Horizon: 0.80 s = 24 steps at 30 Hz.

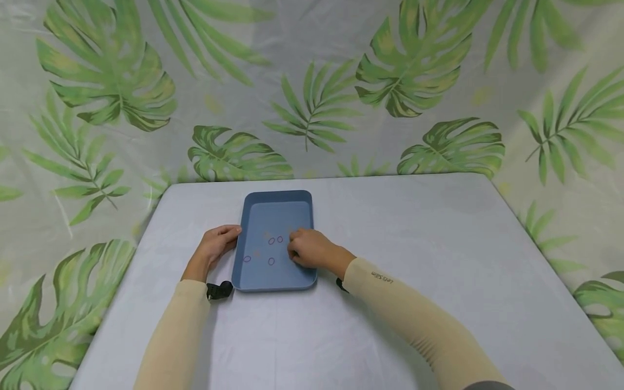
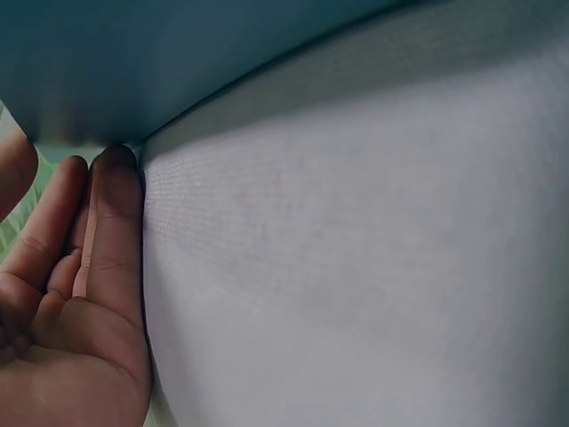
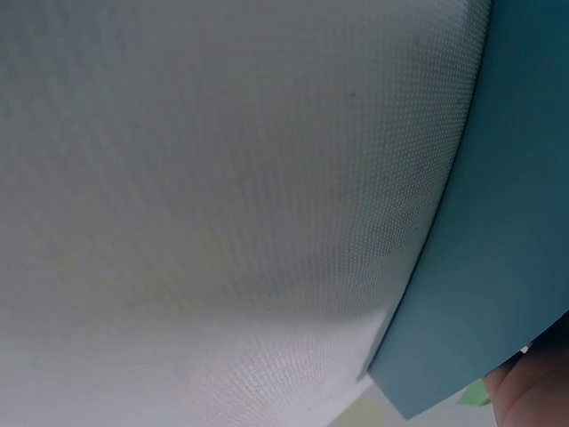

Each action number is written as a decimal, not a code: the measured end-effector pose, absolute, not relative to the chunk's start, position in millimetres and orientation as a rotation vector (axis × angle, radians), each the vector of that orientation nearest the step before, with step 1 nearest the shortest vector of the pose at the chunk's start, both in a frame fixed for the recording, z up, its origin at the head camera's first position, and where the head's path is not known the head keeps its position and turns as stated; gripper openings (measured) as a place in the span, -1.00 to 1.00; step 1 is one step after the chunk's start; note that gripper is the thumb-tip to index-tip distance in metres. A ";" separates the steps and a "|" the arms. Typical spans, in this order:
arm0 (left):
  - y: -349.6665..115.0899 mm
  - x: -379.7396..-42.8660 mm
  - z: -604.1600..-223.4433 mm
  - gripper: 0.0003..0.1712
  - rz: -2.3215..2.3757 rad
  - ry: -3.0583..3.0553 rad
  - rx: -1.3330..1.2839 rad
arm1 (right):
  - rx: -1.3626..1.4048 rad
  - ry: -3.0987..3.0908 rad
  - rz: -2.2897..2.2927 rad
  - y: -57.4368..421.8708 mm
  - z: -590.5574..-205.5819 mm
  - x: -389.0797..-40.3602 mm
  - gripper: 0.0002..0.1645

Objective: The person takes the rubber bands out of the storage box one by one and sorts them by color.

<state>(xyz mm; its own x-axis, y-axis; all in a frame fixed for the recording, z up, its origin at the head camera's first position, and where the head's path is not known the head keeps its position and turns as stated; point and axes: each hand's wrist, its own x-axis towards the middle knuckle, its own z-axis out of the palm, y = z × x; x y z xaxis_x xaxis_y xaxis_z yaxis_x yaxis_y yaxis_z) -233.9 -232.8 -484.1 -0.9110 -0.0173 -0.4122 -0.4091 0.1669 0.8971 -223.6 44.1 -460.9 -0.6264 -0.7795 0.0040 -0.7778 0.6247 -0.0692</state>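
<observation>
A shallow blue-grey tray (image 1: 278, 279) lies lengthwise on the white table. On its floor are several small thin rings: a magenta ring (image 1: 271, 261) near the middle, another magenta ring (image 1: 247, 259) by the left wall, and faint orange rings (image 1: 257, 254) among them. My left hand (image 1: 220, 242) holds the tray's left side, thumb at the rim and fingers (image 2: 116, 209) against the outer wall. Over the tray's right half, my right hand (image 1: 312, 248) reaches in across the right wall, fingers bent down toward the floor. Its fingertips are hidden, and I cannot tell whether they pinch a ring.
White cloth covers the table (image 1: 414, 244), which stretches well to the right of the tray. Behind it hangs a leaf-patterned curtain (image 1: 331, 151). A black wrist camera (image 1: 220, 290) sits close to the tray's near left corner.
</observation>
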 end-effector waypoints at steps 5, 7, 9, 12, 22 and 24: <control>-232.6 -232.9 -485.8 -0.41 1.811 2.153 -0.409 | -1.423 2.825 -0.018 42.7 -465.7 -224.6 -0.87; -232.6 -232.5 -486.7 -0.41 1.816 2.155 -0.404 | -1.467 2.822 0.014 42.3 -466.6 -224.6 -0.85; -232.8 -232.1 -487.4 -0.40 1.825 2.147 -0.409 | -1.503 2.821 0.023 42.2 -466.8 -224.6 -0.83; -234.0 -232.5 -487.2 -0.38 1.829 2.139 -0.426 | -1.519 2.820 -0.048 43.0 -464.2 -225.1 -0.83; -235.9 -232.7 -486.5 -0.38 1.823 2.128 -0.424 | -1.414 2.856 -0.521 59.6 -446.0 -230.0 -0.90; -236.0 -233.0 -487.0 -0.36 1.813 2.134 -0.405 | -1.363 2.858 -0.602 64.6 -443.0 -232.8 -0.93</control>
<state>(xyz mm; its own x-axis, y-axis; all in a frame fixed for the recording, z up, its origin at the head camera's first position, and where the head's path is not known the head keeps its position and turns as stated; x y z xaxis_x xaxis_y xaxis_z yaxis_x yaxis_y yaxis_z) -233.0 -236.0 -487.0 -0.9116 -0.0142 -0.4108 -0.4076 0.1589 0.8992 -232.8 64.6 -443.0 -0.6396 -0.7334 0.2304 -0.7640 0.5732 -0.2961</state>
